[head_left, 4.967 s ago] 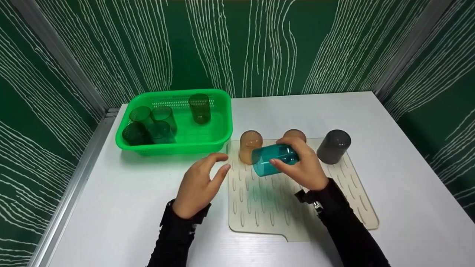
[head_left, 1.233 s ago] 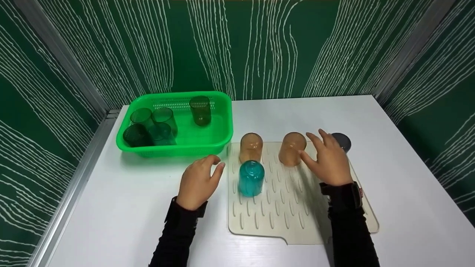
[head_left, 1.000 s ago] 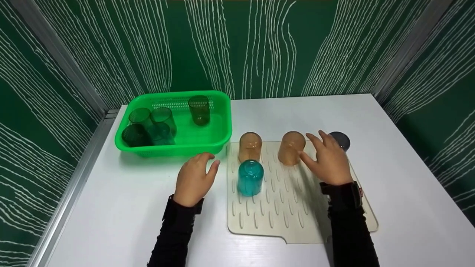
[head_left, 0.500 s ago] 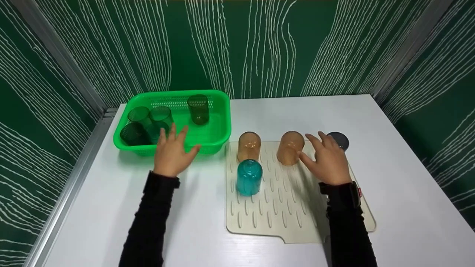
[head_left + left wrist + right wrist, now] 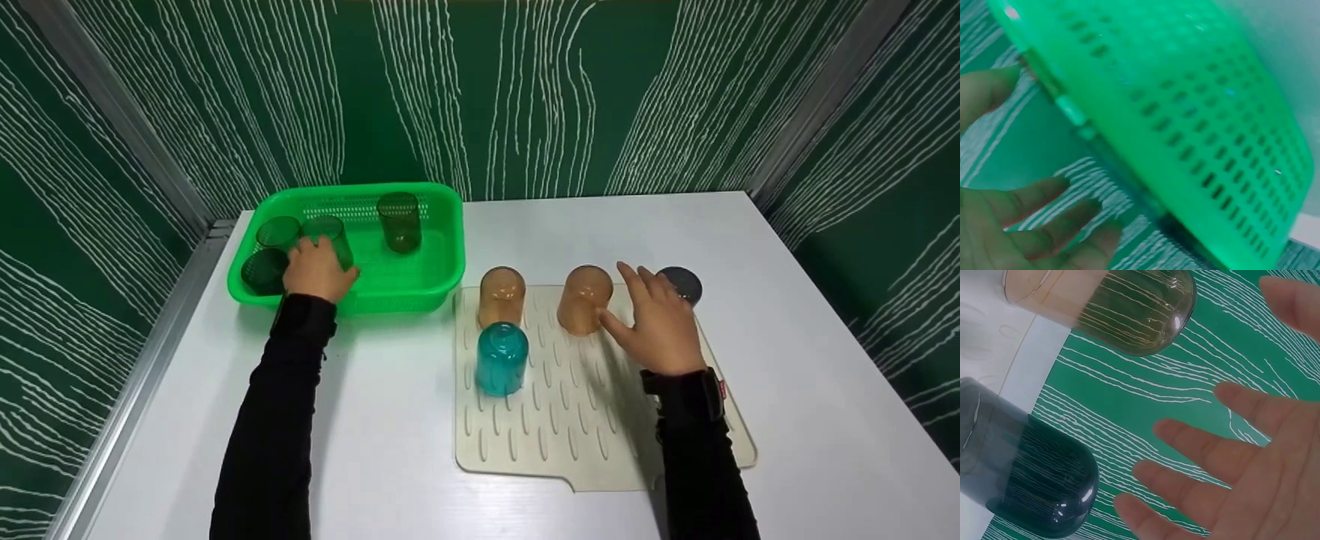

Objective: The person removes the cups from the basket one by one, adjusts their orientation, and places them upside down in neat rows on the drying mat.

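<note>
My left hand (image 5: 319,268) reaches over the front rim of the green basket (image 5: 456,247), its fingers among the tinted cups at the left. A dark cup (image 5: 262,272) stands left of it, and a greenish-looking cup (image 5: 330,232) shows just behind the fingertips. In the left wrist view the fingers (image 5: 1039,242) are spread above the perforated basket wall (image 5: 1213,152) and grip nothing. My right hand (image 5: 660,330) hovers over the mat, fingers spread, between an upturned amber cup (image 5: 585,304) and an upturned dark grey cup (image 5: 682,285). It holds nothing.
On the beige draining mat (image 5: 555,450), a teal cup (image 5: 502,360) stands upside down before another amber cup (image 5: 501,296). A brownish cup (image 5: 400,221) is at the basket's back right, with another cup (image 5: 277,232) at its left. Green walls (image 5: 525,97) enclose the white table (image 5: 390,450).
The right hand set the teal cup upside down on the mat, let go and moved right. The left hand then moved left and forward from beside the mat into the basket.
</note>
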Motion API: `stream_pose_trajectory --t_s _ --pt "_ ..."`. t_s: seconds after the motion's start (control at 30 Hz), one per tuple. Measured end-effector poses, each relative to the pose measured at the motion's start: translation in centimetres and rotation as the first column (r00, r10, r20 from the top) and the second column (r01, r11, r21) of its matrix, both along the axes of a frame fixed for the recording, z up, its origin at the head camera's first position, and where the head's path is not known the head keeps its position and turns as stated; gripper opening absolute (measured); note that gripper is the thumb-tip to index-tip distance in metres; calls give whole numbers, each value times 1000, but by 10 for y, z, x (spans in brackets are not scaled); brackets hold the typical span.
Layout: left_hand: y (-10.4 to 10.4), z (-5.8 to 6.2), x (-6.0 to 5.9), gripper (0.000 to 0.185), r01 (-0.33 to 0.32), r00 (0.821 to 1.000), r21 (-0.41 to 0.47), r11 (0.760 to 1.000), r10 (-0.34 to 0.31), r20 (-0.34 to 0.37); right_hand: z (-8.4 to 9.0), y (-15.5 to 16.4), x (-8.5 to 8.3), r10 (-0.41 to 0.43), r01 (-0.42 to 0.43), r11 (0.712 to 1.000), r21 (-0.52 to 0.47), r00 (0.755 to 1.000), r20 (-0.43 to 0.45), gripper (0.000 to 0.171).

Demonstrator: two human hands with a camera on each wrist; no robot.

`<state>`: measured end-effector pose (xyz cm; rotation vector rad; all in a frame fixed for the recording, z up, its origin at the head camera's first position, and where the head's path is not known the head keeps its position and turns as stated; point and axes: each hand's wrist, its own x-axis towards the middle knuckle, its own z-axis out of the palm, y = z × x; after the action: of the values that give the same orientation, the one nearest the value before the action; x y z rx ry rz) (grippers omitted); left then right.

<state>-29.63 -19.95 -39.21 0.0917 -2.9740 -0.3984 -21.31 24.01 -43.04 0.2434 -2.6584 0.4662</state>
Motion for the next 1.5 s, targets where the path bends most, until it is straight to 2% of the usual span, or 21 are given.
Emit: stream_pose_trajectory --t_s 0.13,0.2,0.27,0.4,0.6,0.8,1.0,1.23,1.33,1.5 --pt "-5 -2 -3 31 5 998 -3 1000 -4 64 0 1 1 5 -5 1000 3 1000 1 71" --pt "-7 -5 -4 23 5 995 -22 1000 -3 98 0 1 1 6 -6 1000 4 1000 2 71" --pt "-8 -8 -5 24 -1 992 -34 999 6 129 0 0 1 8 -8 1000 0 1000 5 70" --pt "-9 -16 -8 28 -7 989 -51 999 14 146 0 -1 3 10 -10 1000 -2 1000 9 69" --pt "-11 -24 -10 14 17 991 -64 998 -8 131 0 -2 3 13 -13 1000 -4 1000 14 69" --pt "-10 -26 -9 30 -7 996 -63 998 13 83 1 -3 3 26 -26 1000 -15 999 23 69" --pt "-10 -26 -6 37 -37 999 -66 997 38 9 1 -3 2 43 -43 999 -20 999 21 70" --pt "3 -9 4 32 -19 992 -67 998 10 -130 0 -4 1 33 -33 999 -8 999 3 67" --pt "11 -3 10 28 -1 974 -50 999 -10 -225 0 -6 1 40 -40 999 -9 999 -16 66" --pt "29 7 25 20 61 924 42 997 -41 -379 0 -8 2 83 -87 995 -51 994 -75 61"
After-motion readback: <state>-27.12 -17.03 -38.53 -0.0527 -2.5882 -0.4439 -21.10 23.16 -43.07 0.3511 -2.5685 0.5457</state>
